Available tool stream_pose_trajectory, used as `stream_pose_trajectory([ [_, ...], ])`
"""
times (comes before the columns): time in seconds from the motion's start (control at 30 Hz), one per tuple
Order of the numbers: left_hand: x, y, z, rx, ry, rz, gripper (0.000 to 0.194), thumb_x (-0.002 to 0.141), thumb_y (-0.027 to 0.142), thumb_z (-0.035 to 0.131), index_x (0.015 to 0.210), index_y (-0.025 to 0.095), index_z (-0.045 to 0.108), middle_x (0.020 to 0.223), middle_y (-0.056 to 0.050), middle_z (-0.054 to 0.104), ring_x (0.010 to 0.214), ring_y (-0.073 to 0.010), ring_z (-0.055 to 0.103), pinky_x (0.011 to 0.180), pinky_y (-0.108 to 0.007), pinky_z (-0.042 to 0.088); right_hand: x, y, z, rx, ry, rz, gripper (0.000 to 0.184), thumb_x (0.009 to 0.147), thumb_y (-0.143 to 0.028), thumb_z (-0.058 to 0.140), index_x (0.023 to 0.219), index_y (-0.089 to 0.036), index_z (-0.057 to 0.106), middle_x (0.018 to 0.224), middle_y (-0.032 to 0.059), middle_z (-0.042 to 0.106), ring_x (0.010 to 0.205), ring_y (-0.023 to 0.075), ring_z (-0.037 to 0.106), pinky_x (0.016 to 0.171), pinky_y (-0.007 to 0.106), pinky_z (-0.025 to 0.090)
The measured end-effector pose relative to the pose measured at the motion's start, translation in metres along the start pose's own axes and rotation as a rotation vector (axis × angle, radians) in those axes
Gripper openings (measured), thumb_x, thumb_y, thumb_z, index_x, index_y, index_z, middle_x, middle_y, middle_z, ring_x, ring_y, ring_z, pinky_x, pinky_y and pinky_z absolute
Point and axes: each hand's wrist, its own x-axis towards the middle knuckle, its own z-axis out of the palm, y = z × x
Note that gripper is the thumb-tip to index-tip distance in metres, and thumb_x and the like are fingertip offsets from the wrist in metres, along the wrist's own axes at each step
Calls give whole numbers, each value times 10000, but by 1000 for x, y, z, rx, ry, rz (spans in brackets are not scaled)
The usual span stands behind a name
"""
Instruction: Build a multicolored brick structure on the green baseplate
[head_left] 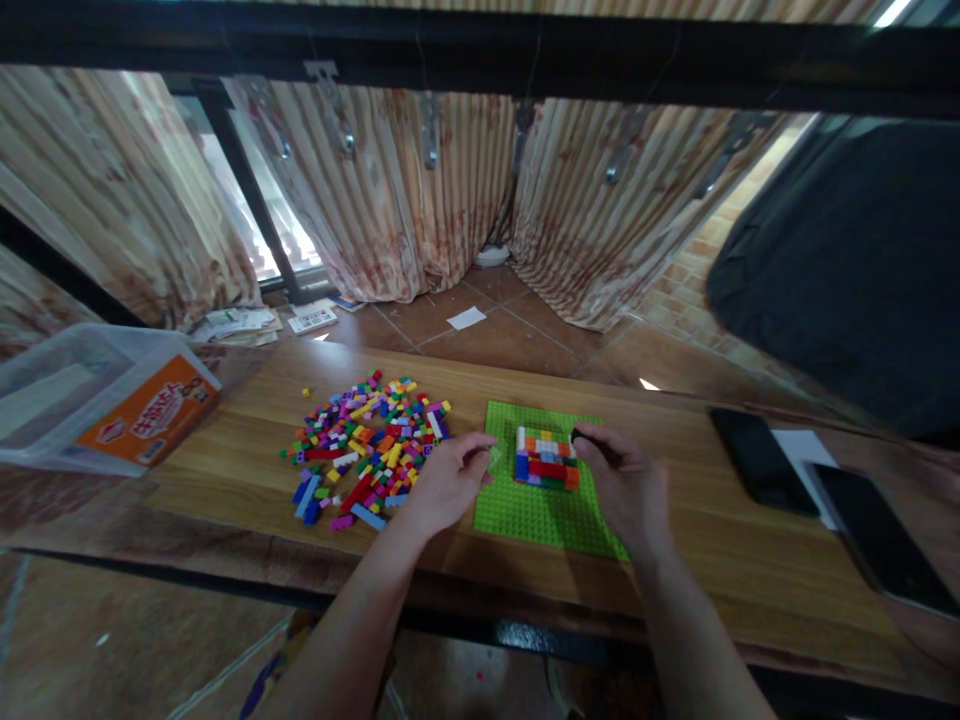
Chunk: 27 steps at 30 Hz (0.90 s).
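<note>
A block build of toy bricks (546,461) in white, red, orange, blue and other colours stands on the green baseplate (551,522). My left hand (444,484) is over the plate's left edge, thumb and fingers pinched around a small pale green brick (494,459), partly hidden. On the build's right side is my right hand (628,482), its fingers closed together at the top right corner. Something small and dark shows at those fingertips; its kind is unclear. Left of my left hand lies a wide heap of loose bricks (360,475) in many colours.
A clear plastic bin (45,400) with an orange label is at the left end of the wooden table (247,450). Two dark phone-like slabs (761,460) and a white paper (799,455) lie at the right. Curtains (375,200) hang beyond the table.
</note>
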Motion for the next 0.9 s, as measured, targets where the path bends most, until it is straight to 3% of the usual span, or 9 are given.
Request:
stream_pose_trajectory([
  [0.1, -2, 2, -2, 247, 11, 94, 309, 922, 180, 444, 1086, 155, 705, 814, -43, 726, 725, -168, 691, 700, -285, 535, -5, -2, 4, -220, -134, -160, 217, 869, -307, 592, 976, -214, 756, 996, 70, 735, 892, 206, 685, 817, 373, 551],
  [0.23, -5, 4, -4, 489, 55, 196, 320, 915, 111, 427, 1039, 151, 719, 1014, -89, 741, 960, -207, 687, 888, -330, 513, -8, -3, 12, -389, -229, -277, 262, 928, -270, 500, 984, -212, 750, 1032, 76, 724, 902, 197, 683, 834, 359, 545],
  [0.5, -4, 5, -6, 836, 37, 97, 310, 902, 81, 420, 890, 136, 725, 958, -115, 693, 832, -201, 678, 794, -309, 525, -4, 6, 17, -545, -282, -420, 274, 940, -244, 478, 982, -224, 748, 1013, 73, 734, 926, 212, 675, 855, 384, 542],
  [0.73, -8, 9, -1, 726, 150, 166, 293, 911, 118, 432, 1041, 148, 693, 1008, -109, 670, 881, -208, 664, 830, -334, 530, -2, -1, 17, -660, -390, -450, 268, 926, -189, 480, 1044, -225, 718, 974, 64, 734, 894, 210, 668, 822, 371, 531],
  [0.9, -10, 14, 20, 451, 44, 232, 362, 888, 107, 459, 1199, 152, 641, 1081, -98, 702, 982, -207, 663, 928, -343, 522, -1, -2, 17, -712, -412, -461, 347, 907, -151, 456, 1163, -235, 675, 1010, 64, 738, 897, 215, 668, 829, 380, 525],
])
